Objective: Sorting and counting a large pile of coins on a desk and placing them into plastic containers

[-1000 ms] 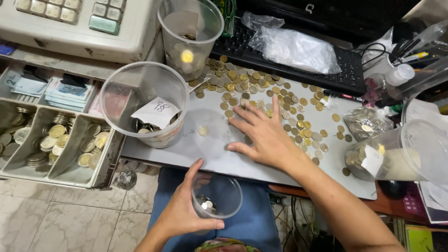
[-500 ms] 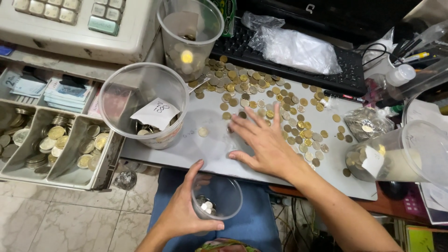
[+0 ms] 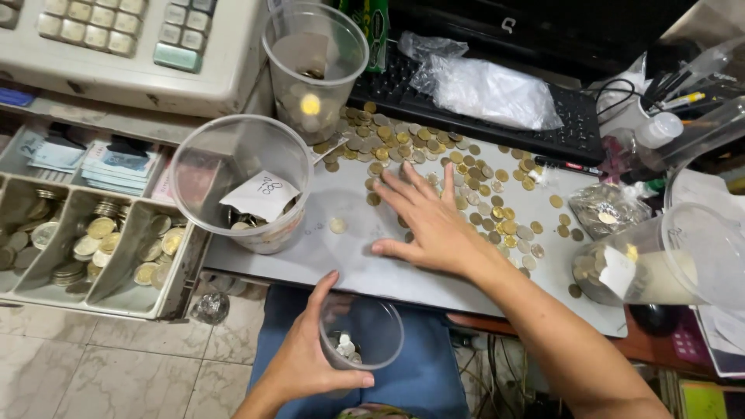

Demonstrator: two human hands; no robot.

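Worktop (image 3: pixel 310 268): grey board, spread with loose coins at its far side.
Cash drawer (image 3: pixel 85 256): open at left; compartments of sorted coins, notes behind.
Large clear cup (image 3: pixel 237 167): upright on the worktop, a paper slip and coins inside.
Right hand (image 3: pixel 431 221): flat, fingers spread on the coin pile (image 3: pixel 434 151); grip open, clasping nothing.
Left hand (image 3: pixel 306 361): grip closed around the small clear cup (image 3: pixel 365 334), held below the worktop's near edge, a few coins in it.
Single coin (image 3: pixel 337 226): apart from the pile.
Handling: judged best to slide coins flat toward the edge, cup rim tucked just under it.
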